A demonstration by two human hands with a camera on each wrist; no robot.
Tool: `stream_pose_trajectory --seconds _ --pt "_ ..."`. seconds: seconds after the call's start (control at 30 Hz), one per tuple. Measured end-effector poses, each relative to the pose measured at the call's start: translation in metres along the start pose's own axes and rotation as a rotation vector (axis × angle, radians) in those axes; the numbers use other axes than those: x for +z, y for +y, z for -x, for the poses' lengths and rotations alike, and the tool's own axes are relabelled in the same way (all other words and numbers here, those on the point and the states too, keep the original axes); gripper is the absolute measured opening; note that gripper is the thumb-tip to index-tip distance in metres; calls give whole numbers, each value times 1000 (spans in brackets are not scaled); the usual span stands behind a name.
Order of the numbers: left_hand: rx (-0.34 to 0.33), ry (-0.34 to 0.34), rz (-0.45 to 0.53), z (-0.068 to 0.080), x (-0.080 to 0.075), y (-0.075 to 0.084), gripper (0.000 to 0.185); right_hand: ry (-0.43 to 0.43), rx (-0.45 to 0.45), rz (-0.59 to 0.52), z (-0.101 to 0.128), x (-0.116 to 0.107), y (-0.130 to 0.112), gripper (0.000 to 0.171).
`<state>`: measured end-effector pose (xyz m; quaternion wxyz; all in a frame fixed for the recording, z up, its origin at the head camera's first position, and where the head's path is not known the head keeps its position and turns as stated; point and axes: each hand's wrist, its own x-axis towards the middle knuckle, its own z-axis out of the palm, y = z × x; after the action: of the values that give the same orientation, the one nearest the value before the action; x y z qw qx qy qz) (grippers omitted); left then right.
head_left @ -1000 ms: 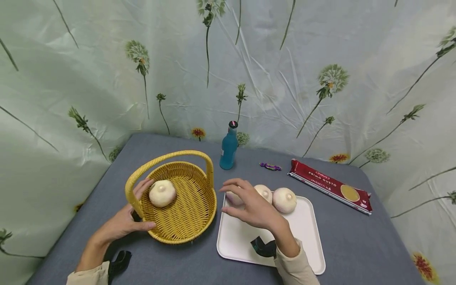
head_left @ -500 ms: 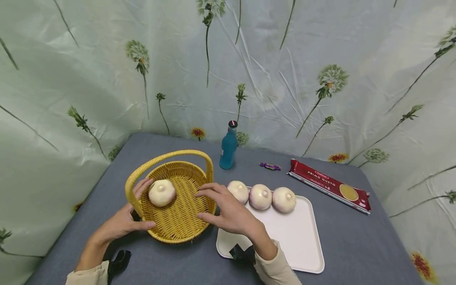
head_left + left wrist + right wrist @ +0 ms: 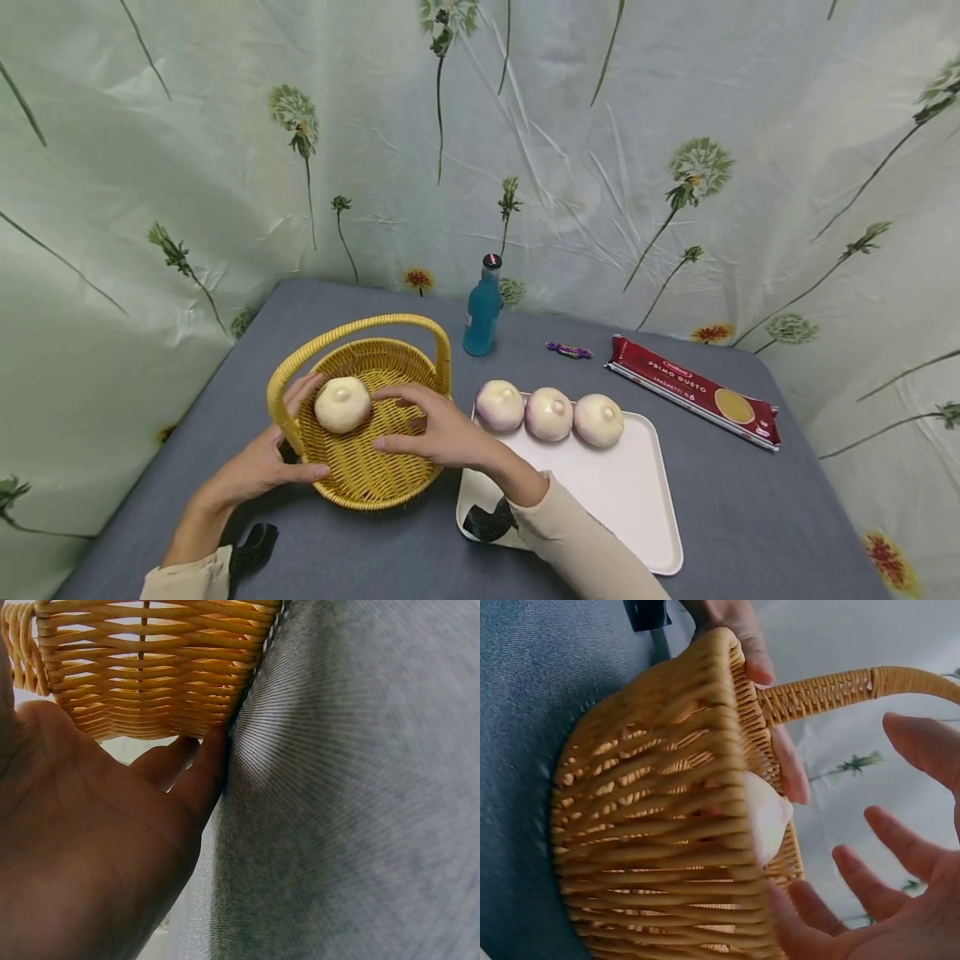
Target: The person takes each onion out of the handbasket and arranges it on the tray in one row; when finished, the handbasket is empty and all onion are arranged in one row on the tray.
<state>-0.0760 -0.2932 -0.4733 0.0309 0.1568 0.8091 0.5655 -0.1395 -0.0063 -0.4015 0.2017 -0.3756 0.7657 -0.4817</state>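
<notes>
My left hand holds the left side of a yellow wicker basket, thumb and fingertips over the rim on either side of the handle's base. In the left wrist view, more fingers lie low against the weave. Inside the basket, at its left, sits a round white turnip; the right wrist view shows this turnip rising above the rim. Over the basket's right part hovers my right hand, fingers spread and loosely bent, holding nothing. Three purple-tinged turnips stand in a row along the back of a white tray.
A blue bottle stands behind, between basket and tray. Right of it lie a purple-wrapped candy and a red spaghetti packet. The basket's tall handle arches over its opening. A flowered curtain borders the grey table.
My right hand has moved left from above the tray to over the basket, uncovering the tray's left turnip. My left hand keeps its place on the basket.
</notes>
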Motion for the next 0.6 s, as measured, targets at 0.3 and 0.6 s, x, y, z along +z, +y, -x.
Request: stream_pose_trajectory --seconds 0.3,0.6 --pt "-14 -2 9 0 0 4 119 -163 176 -76 -41 -11 -9 56" --pt "-55 -4 -3 1 0 2 120 -169 273 -77 -70 -2 -2 55"
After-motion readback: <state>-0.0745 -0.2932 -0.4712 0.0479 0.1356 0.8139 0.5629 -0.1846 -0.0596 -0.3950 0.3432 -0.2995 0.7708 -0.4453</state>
